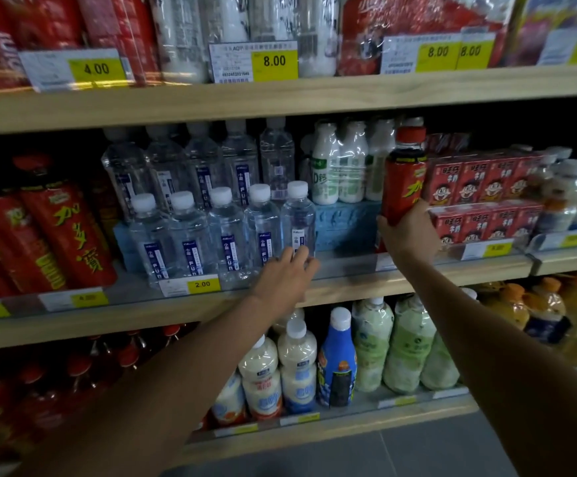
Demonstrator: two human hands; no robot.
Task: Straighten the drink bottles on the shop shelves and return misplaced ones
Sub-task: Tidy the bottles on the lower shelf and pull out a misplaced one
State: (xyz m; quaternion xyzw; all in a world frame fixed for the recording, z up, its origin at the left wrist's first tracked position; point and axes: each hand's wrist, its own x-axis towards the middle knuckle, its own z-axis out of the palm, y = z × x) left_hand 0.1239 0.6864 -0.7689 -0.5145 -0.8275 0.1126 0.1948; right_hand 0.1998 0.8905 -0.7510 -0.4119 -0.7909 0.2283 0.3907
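Bottle (404,177), red, stands upright before cartons (479,187), gripped low by curled right hand (409,232); left hand (285,277), fingers (299,256) spread, seemingly touches end water bottle (298,218) in middle shelf's (349,291) front row.

At 9 o'clock I count five front-row water bottles (226,232), and at 10 o'clock, behind them, five back-row water bottles (204,160). At 1 to 2 o'clock there are three white milk bottles (326,166), one red bottle (404,173) and two stacked carton packs (479,182). At 5 o'clock stand one blue bottle (337,356) and three green bottles (409,346). Shelf boards (280,98) in my view: three. Price tags (274,60) I can read: five; the others are blurred.
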